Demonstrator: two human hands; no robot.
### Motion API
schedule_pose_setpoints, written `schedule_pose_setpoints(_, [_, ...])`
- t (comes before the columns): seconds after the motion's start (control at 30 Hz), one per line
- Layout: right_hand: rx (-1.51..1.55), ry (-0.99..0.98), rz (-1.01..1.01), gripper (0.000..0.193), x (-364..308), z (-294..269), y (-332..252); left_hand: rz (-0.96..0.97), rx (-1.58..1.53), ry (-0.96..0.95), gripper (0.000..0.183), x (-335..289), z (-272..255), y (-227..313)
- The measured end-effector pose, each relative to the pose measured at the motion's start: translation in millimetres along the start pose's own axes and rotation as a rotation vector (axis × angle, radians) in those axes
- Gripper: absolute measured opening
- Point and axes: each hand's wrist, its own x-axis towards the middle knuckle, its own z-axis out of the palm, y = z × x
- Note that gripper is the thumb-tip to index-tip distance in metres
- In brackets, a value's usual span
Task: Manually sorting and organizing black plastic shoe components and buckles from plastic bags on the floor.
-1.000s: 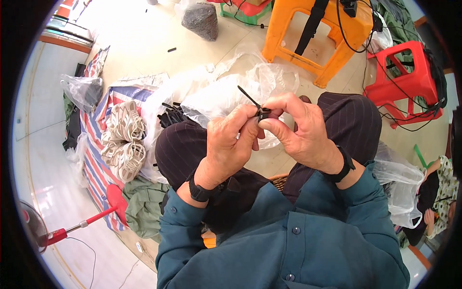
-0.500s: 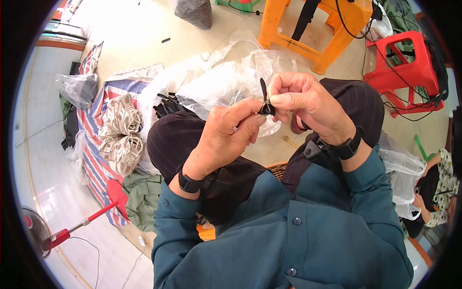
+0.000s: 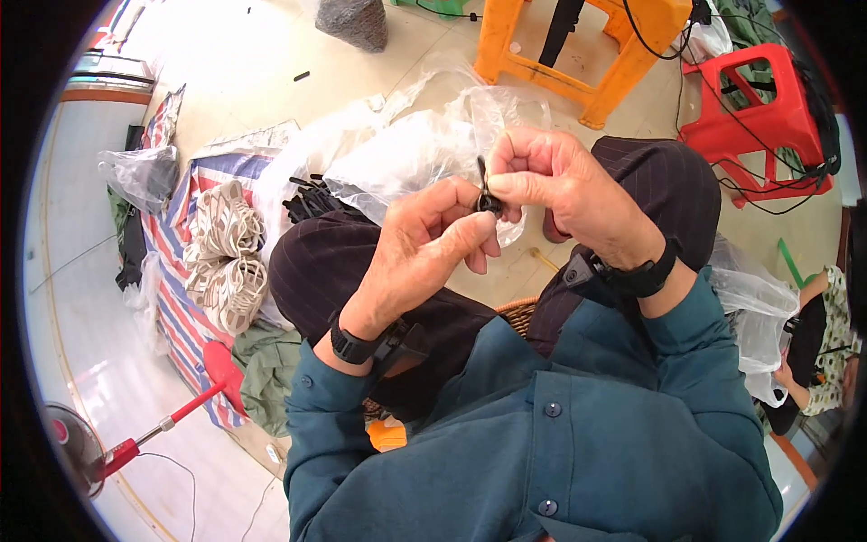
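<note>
My left hand (image 3: 424,244) pinches a small black strap-like piece (image 3: 488,200) between thumb and forefinger, above the gap between my knees. My right hand (image 3: 551,185) grips the same piece from the other side, with thumb and fingers pressed together. A thin black end points up between the hands, and a darker, rounded knot or loop sits at the bottom. Its exact kind is too small to make out. Beyond my left knee lies a bundle of similar black strips (image 3: 318,200), beside a clear plastic bag (image 3: 406,149).
Pale sneakers (image 3: 226,257) rest on a striped sheet (image 3: 176,298) at the left, near a red-stemmed fan (image 3: 86,447). An orange stool (image 3: 591,86) and a red stool (image 3: 750,117) with black cords stand ahead and right. Another person (image 3: 822,352) sits at the right edge.
Both hands have shifted slightly left, still on the black piece. Its upright end shows shorter now, and my left fingers are spread a little more. The whole view has shifted slightly.
</note>
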Motion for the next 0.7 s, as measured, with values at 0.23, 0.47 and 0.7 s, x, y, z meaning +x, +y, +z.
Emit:
schedule_pose_setpoints(0.23, [0.217,-0.004,0.083,0.007,1,-2,10,0.182,0.398,0.093,0.006,-3,4,4])
schedule_pose_setpoints(0.47, [0.176,0.075,-0.038,0.008,5,-6,9,0.191,0.388,0.167,0.013,-2,5,-5])
schedule_pose_setpoints(0.7, [0.145,0.301,-0.143,0.016,12,-4,-7,0.024,0.080,0.160,0.016,-2,-3,1])
